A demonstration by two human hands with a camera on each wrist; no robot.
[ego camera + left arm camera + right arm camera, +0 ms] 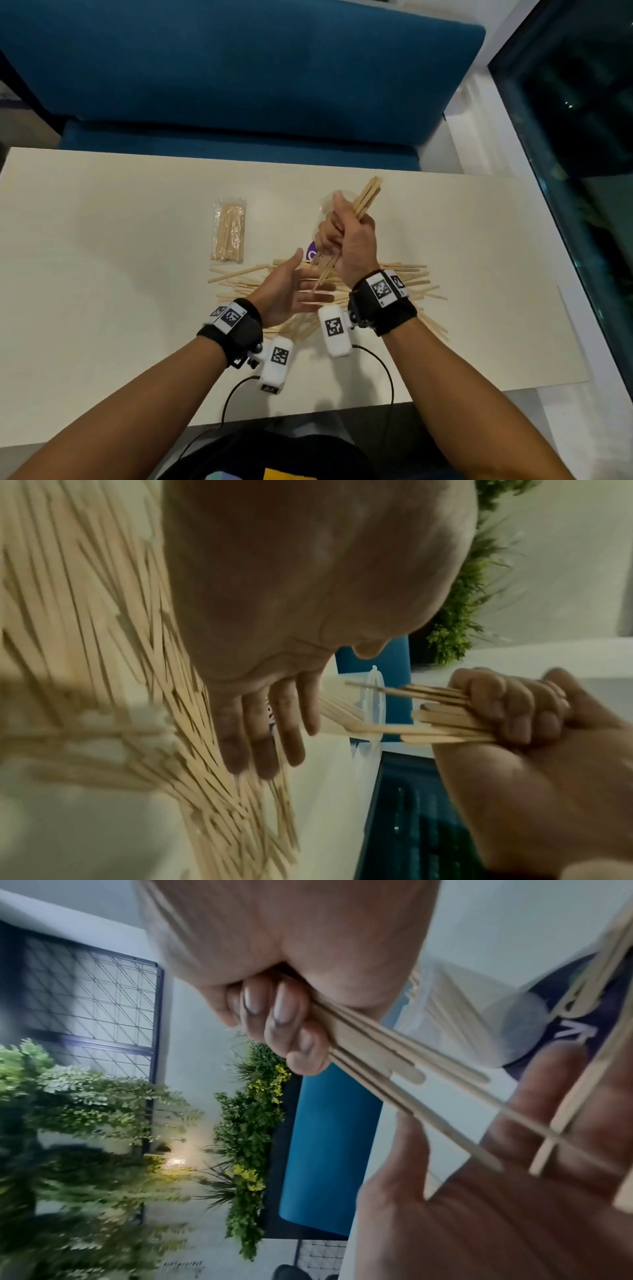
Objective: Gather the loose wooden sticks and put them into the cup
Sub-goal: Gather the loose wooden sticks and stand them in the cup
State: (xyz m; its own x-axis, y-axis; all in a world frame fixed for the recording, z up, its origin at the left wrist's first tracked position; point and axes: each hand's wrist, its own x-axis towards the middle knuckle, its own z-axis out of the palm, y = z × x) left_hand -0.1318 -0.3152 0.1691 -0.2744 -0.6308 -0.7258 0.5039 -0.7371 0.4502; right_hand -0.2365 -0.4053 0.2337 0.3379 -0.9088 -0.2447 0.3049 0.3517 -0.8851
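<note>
Nearest, the left hand (286,291) lies flat, fingers straight, over the pile of loose wooden sticks (404,277). Beyond it, the right hand (349,240) grips a tilted bundle of sticks (368,197). The left-wrist view alone shows the clear cup's rim (371,710), already holding sticks; overhead, the cup (325,205) is mostly hidden. A sealed stick packet (228,233) lies left.

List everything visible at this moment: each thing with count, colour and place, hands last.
Loose flat wooden sticks: many, pale tan, scattered pile mid-table.
Bundle of wooden sticks: one handful, tan, in the right hand's grip.
Clear plastic cup: one, transparent with purple label, behind the right hand.
Sealed clear packet of sticks: one, left of the cup.
Cream table: one.
Blue sofa: one, beyond the table.
Left hand: open, over the pile.
Right hand: gripping the bundle.
</note>
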